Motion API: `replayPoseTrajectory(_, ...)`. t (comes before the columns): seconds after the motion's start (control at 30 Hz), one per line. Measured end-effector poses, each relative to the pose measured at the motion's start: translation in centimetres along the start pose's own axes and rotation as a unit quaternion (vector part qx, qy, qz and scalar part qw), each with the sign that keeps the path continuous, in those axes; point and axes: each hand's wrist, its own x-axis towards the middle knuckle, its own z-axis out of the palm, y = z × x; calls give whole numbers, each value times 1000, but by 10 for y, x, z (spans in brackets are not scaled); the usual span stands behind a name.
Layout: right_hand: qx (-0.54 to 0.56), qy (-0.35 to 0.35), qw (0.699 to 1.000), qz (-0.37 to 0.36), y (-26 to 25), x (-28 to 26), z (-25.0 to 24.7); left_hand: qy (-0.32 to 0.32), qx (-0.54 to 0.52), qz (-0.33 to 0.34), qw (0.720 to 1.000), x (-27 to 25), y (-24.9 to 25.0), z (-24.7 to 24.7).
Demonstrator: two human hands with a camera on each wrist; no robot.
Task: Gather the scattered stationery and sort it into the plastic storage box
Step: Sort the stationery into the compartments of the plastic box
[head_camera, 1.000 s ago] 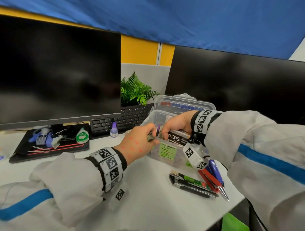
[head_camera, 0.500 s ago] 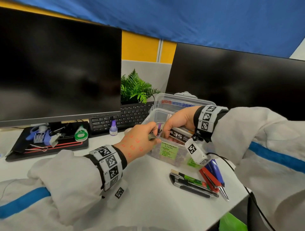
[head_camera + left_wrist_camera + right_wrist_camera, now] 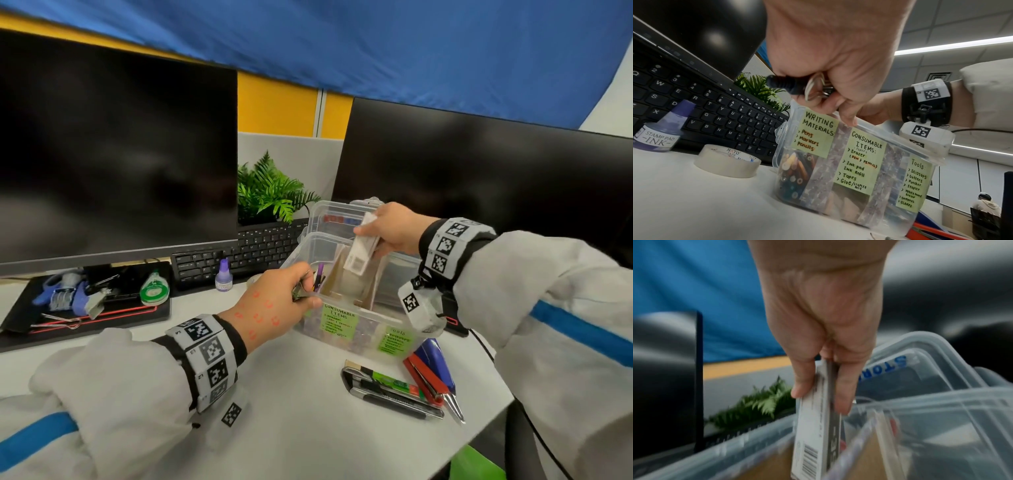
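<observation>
A clear plastic storage box (image 3: 373, 318) (image 3: 840, 209) with green labels stands on the white desk, split by cardboard dividers. My right hand (image 3: 394, 229) (image 3: 824, 382) pinches a small white staple box (image 3: 359, 255) (image 3: 813, 439) upright over the middle compartment. My left hand (image 3: 291, 291) (image 3: 830, 91) rests at the box's front left rim, curled round a dark binder clip (image 3: 795, 86) with silver handles. A purple pen (image 3: 320, 274) stands in the left compartment, where coloured pencils (image 3: 795, 165) show through the wall.
The box's lid (image 3: 339, 214) leans behind it. Markers (image 3: 390, 390), a red stapler (image 3: 424, 377) and a blue tool (image 3: 435, 356) lie front right. Tape roll (image 3: 727, 160), ink bottle (image 3: 223, 277), keyboard (image 3: 236, 253), and a black tray (image 3: 20, 329) of stationery sit left. Two monitors stand behind.
My right hand has lifted away from my left hand and moved back and right, turning the staple box upright over the storage box. The left hand stayed at the rim.
</observation>
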Motion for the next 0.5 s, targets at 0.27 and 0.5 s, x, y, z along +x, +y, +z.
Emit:
replayPoseTrajectory(0.27, -436, -95, 889, -101, -15, 8, 9, -13, -35, -2, 999, 2, -3, -3)
replayPoseTrajectory(0.5, -481, -144, 842, -200, -19, 19, 17, -25, -55, 1, 998, 7, -8, -5)
